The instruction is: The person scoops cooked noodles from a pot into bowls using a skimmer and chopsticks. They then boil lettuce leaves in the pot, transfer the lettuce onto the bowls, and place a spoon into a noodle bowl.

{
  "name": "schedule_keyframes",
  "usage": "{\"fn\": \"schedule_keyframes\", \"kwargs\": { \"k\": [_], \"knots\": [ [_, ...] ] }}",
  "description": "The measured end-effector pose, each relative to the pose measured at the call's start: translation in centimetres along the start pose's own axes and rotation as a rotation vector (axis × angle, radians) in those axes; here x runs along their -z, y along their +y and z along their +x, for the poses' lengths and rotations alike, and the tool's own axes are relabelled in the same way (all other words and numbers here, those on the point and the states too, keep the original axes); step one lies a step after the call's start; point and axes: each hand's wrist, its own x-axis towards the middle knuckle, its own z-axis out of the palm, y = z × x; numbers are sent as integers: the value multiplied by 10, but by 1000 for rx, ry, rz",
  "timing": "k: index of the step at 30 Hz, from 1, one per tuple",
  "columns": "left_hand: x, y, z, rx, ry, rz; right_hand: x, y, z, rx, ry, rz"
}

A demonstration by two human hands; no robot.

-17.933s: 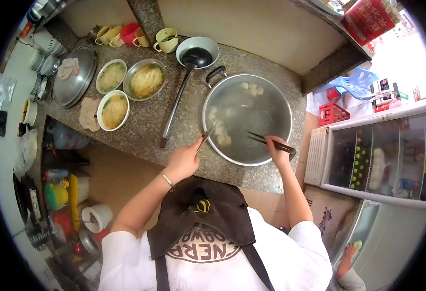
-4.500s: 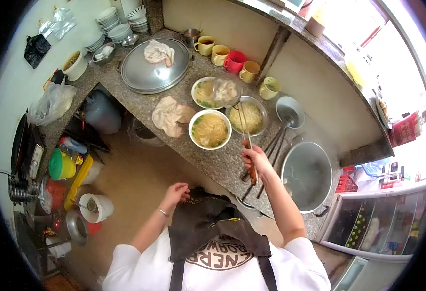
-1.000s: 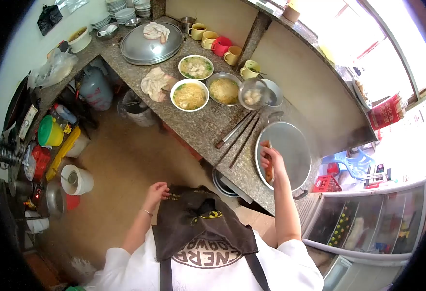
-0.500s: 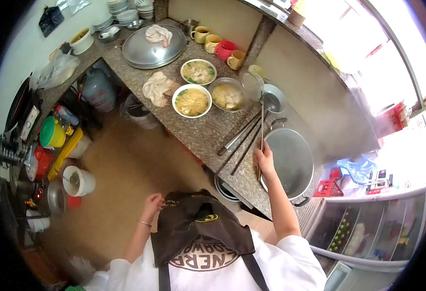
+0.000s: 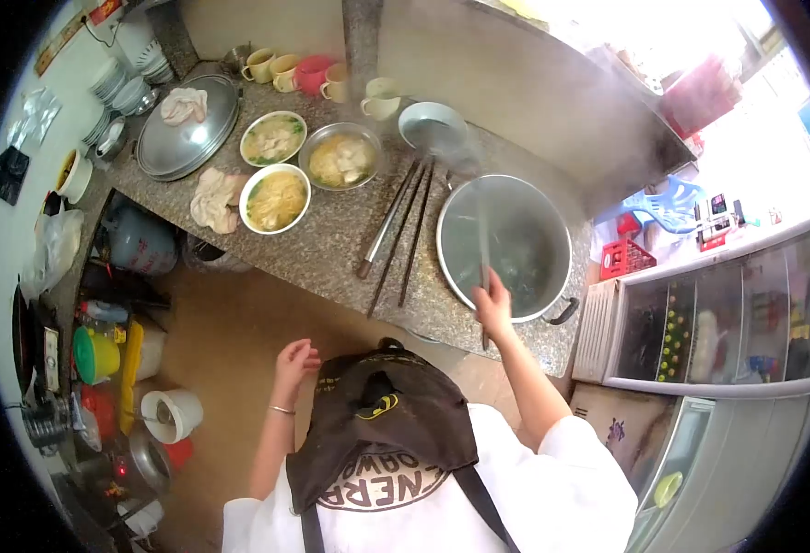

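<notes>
My right hand [image 5: 493,306] is closed round the handle of a long-handled strainer [image 5: 483,226], held over the large metal pot [image 5: 443,272]. The strainer's head, smeared by motion and steam, is near the pot's far rim. My left hand [image 5: 295,361] hangs in front of the apron, fingers loosely apart and holding nothing. Left of the pot, a ladle [image 5: 365,265] and a pair of long dark chopsticks [image 5: 407,249] lean on a grey basin [image 5: 414,112]. Beyond them are a white noodle bowl [image 5: 277,197], a white soup bowl [image 5: 273,138] and a metal bowl of noodles [image 5: 340,157].
A large lid [image 5: 156,138] with a cloth on it lies at the counter's far left. Another crumpled cloth [image 5: 213,201] sits beside the bowls. Several mugs [image 5: 314,74] line the back wall. A glass-topped fridge [image 5: 727,318] stands at the right.
My view has turned toward the right. The strainer has swung from beside the bowls to over the pot, still in my right hand. My left hand's fingers have loosened.
</notes>
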Motion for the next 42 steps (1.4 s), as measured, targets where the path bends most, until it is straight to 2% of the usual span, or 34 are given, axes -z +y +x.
{"fn": "schedule_keyframes", "kwargs": {
  "k": [2, 3, 4, 6, 8, 9, 12, 14, 15, 16, 18, 19, 21, 22, 24, 28, 30, 34, 35, 36, 40, 42],
  "knots": [
    [2, -10, -5, 22, 31, -22, 40, 68, 17, 293, 218, -3],
    [2, -16, -9, 54, 47, -3, 58, 89, 26, 284, 279, 49],
    [1, -22, -12, 88, 62, 17, 74, 77, 22, 152, 274, -35],
    [-2, -33, -15, 122, 43, 44, 95, 103, 45, 121, 303, -247],
    [-10, -36, -15, 150, 27, 68, 91, 108, 68, -26, 292, -426],
    [-15, -34, -15, 126, 21, 40, 84, 123, 83, 20, 266, -336],
    [-27, -25, -11, 82, 17, 0, 49, 99, 88, -321, 106, 194],
    [-29, -21, -10, 61, 19, -17, 40, 81, 70, -385, -31, 308],
    [-30, -20, -10, 49, 38, -31, 36, 80, 61, -402, -32, 470],
    [-32, -20, -9, 37, 58, -49, 41, 80, 51, -417, -173, 545],
    [-31, -27, -10, 50, 71, -60, 50, 73, 30, -564, -212, 873],
    [-30, -31, -11, 63, 81, -59, 58, 74, 22, -570, -217, 865],
    [-32, -38, -13, 78, 89, -58, 81, 76, 13, -748, -468, 1418],
    [-33, -41, -13, 90, 91, -50, 89, 71, 6, -744, -562, 1562],
    [-36, -48, -11, 100, 80, -43, 101, 58, -10, -770, -598, 1677],
    [-50, -50, -8, 86, 32, -11, 122, 50, -25, -780, -550, 1617],
    [-53, -53, -1, 103, 27, -16, 123, 47, -25, -697, -409, 1443],
    [-49, -51, 0, 82, 21, -59, 108, 12, -31, -505, -365, 1079],
    [-49, -48, -3, 86, 41, -55, 99, -1, -32, -418, -323, 934],
    [-45, -49, -5, 81, 64, -75, 86, -14, -31, -422, -352, 920],
    [-31, -53, -8, 51, 60, -100, 22, -56, -15, -109, -358, 595],
    [-22, -56, -13, 30, 65, -101, -25, -59, 1, 48, -284, 352]
  ]
}}
